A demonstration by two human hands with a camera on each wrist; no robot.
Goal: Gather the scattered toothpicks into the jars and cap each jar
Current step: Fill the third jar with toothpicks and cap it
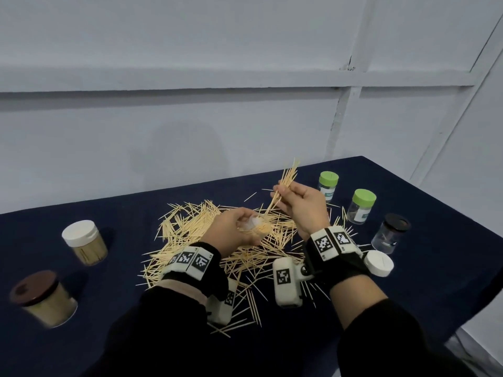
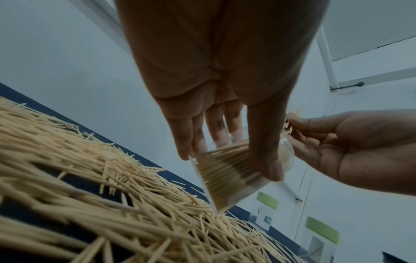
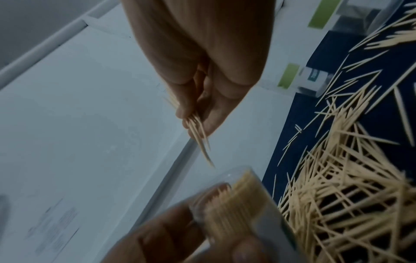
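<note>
A big heap of loose toothpicks [image 1: 217,240] covers the middle of the dark blue table [image 1: 122,213]. Over the heap my left hand [image 1: 234,232] grips a clear open jar [image 2: 231,178], tilted and mostly full of toothpicks. The same jar [image 3: 234,204] shows low in the right wrist view. Just right of it and higher, my right hand [image 1: 296,205] pinches a bundle of toothpicks [image 1: 285,180]. The bundle's lower tips [image 3: 202,147] point down at the jar's mouth, a little above it.
Two capped, filled jars stand at the left: a white-lidded one [image 1: 84,242] and a brown-lidded one [image 1: 43,297]. At the right stand two green-lidded jars [image 1: 328,185] [image 1: 360,205], a dark-lidded clear jar [image 1: 392,232] and a loose white cap [image 1: 378,263]. The table's right edge is close.
</note>
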